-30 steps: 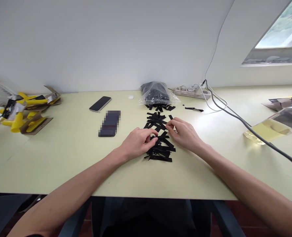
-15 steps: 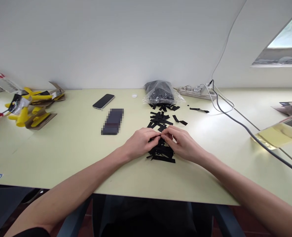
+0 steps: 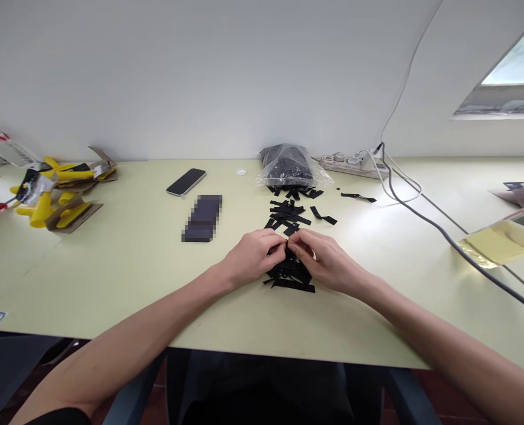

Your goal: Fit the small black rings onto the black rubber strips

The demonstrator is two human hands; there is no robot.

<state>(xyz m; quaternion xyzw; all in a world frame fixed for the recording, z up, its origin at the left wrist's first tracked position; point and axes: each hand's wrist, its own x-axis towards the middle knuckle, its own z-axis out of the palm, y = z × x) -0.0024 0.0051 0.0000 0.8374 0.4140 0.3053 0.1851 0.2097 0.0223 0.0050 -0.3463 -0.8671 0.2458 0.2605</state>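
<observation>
My left hand [image 3: 258, 252] and my right hand [image 3: 326, 255] meet above a pile of black strips [image 3: 294, 271], each closed in a pinch. A dark bit of a small black strip [image 3: 287, 242] shows between the fingertips; most of it is hidden by the fingers. Short, flat black strips [image 3: 286, 211] also lie in a loose heap just beyond my hands, some crossed over one another. Behind them a clear plastic bag [image 3: 287, 165] full of black pieces lies against the wall, with several strips at its mouth.
A phone [image 3: 186, 182] and a blurred-out dark object [image 3: 203, 218] lie left of the heap. Yellow-handled items in cardboard [image 3: 62, 209] are at far left. To the right are a power strip [image 3: 354, 166], a dark cable [image 3: 434, 223] and a yellow-clear package [image 3: 501, 242].
The fingertips of both hands have shifted very slightly while staying pinched together. The strips and everything else on the table lie as before.
</observation>
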